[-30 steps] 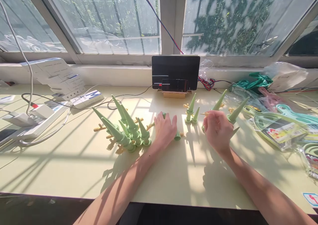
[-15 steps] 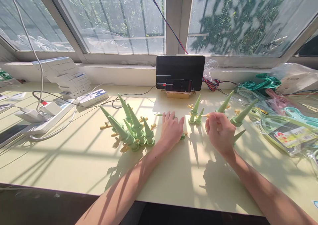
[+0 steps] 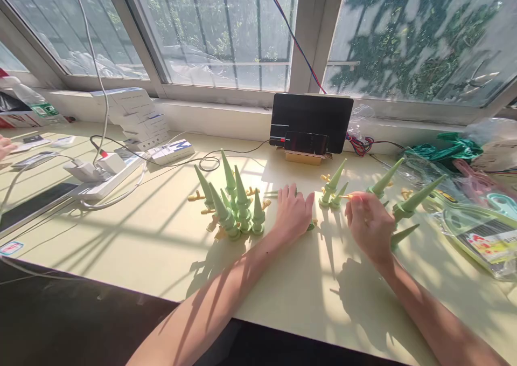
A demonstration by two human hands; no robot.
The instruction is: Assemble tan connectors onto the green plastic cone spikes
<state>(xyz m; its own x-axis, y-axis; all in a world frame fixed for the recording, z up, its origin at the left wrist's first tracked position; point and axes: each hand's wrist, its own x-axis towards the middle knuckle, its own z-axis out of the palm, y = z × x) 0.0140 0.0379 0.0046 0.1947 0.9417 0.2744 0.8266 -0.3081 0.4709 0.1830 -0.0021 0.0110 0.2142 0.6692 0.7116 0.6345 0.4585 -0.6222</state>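
My left hand [image 3: 294, 211] lies palm down on the table with its fingers stretched out. It covers most of a green cone piece [image 3: 271, 193] lying on its side, whose tip and base edge show around the hand. Closed in a pinch, my right hand [image 3: 369, 223] holds a small yellow peg [image 3: 346, 196], with only its end showing. Between the hands stands a small green spire cluster [image 3: 334, 183] with yellow pegs. More green spires [image 3: 416, 201] are beside and behind my right hand. A larger spire cluster [image 3: 238, 207] with yellow side pegs stands left of my left hand.
A tablet [image 3: 311, 121] with a phone [image 3: 306, 142] before it leans at the back. On the left are a power strip [image 3: 109, 178], stacked white boxes [image 3: 137, 115] and cables. Plastic-wrapped goods [image 3: 480, 231] lie at the right. Another person's hand [image 3: 5, 146] shows at the left edge.
The view has turned left, so everything sits further right and the other person's hand has come into view. Both my hands keep nearly the same place and pose on the table.
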